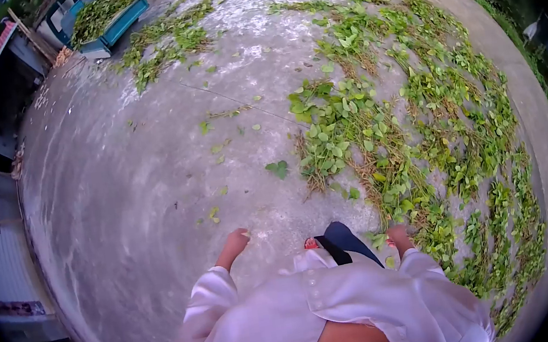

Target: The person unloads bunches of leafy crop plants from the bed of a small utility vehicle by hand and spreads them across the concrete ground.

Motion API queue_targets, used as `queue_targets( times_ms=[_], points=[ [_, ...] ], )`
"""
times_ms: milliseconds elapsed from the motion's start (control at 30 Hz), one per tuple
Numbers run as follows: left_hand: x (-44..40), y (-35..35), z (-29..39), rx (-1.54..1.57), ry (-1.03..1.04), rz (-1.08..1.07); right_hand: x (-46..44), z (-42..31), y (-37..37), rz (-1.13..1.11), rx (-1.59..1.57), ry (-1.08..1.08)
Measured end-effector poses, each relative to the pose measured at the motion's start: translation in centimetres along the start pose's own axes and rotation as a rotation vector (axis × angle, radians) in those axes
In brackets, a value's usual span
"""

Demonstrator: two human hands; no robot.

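My left hand point(236, 243) hangs in front of me over bare concrete, its fingers curled closed. A small pale spot shows at the fingertips, too small to name. My right hand point(398, 234) is low at my right side, beside the edge of the spread of cut green plants point(420, 212). Its fingers point down and are mostly hidden, so their hold is unclear. The plants have broad leaves and brownish stems. A single green leaf point(278, 169) lies on the concrete ahead of me.
Rows of plants point(441, 98) cover the right side of the concrete yard point(134, 187). At the back left stands a blue truck bed point(125, 24) loaded with more greenery, near another plant strip point(168, 41). A building point(7, 262) borders the left.
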State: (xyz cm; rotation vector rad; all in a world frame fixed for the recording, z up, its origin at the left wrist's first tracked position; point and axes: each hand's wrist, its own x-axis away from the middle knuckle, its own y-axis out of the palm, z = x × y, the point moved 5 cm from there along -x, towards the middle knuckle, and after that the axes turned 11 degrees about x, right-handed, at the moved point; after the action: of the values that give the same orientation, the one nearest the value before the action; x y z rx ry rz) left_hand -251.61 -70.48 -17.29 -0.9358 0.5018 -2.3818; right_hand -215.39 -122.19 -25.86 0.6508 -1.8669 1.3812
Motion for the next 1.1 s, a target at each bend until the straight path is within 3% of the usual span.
queue_targets(
  times_ms=[133, 233, 300, 333, 367, 433, 467, 500, 533, 600, 667, 700, 733, 800, 933, 1100],
  points=[
    [2.6, -6.6, -11.0, 0.227, -0.317, 0.155, -5.9, -14.1, 0.7, -0.108, 0.345, -0.215],
    [4.5, -9.9, -17.2, 0.466, -0.536, 0.142, -7.6, -24.4, 0.7, -0.147, 0.292, -0.167],
    [5.1, -12.4, -20.4, 0.552, -0.668, 0.177, -8.6, -31.8, 1.4, -0.120, 0.359, -0.268],
    [5.6, -14.4, -19.9, 0.607, -0.703, 0.186, -9.4, -35.3, 2.4, -0.110, 0.393, -0.318],
    [6.1, -18.1, -15.6, 0.417, -0.620, 0.194, -10.5, -39.5, 3.5, -0.097, 0.422, -0.376],
    [5.7, -17.4, -25.2, 0.536, -0.647, 0.326, -5.5, -50.4, 4.5, -0.060, 0.455, -0.425],
    [5.7, -18.9, -26.4, 0.085, -0.496, 0.326, -5.1, -56.2, 6.8, -0.014, 1.001, -0.919],
    [6.0, -19.3, -27.8, 0.292, -0.641, 0.357, -4.7, -61.8, 9.2, 0.069, 1.149, -1.010],
    [5.4, -20.9, -27.5, 0.369, -0.705, 0.356, -0.9, -68.1, 10.7, 0.114, 1.254, -1.352],
    [1.9, -24.6, -27.1, 0.431, -0.742, 0.342, -4.1, -78.9, 16.9, -0.091, 0.621, -0.691],
    [-2.2, -28.6, -27.0, 0.474, -0.745, 0.343, -0.8, -90.9, 23.2, -0.208, 0.808, -0.852],
    [-4.5, -31.1, -26.8, 0.493, -0.736, 0.347, 1.3, -96.4, 26.1, -0.159, 0.869, -1.029],
    [-6.6, -33.6, -26.8, 0.504, -0.723, 0.346, 5.9, -101.5, 27.0, -0.181, 0.705, -0.951],
    [-10.7, -38.5, -28.3, 0.511, -0.696, 0.344, 7.8, -110.2, 33.7, -0.024, 0.921, -1.280],
    [-16.9, -48.7, -33.2, 0.421, -0.630, 0.308, 13.0, -121.0, 41.4, -0.115, 0.700, -1.194],
    [-22.1, -64.8, -42.0, 0.278, -0.468, 0.315, 15.5, -125.3, 44.2, -0.225, 0.725, -0.958]
  ],
)
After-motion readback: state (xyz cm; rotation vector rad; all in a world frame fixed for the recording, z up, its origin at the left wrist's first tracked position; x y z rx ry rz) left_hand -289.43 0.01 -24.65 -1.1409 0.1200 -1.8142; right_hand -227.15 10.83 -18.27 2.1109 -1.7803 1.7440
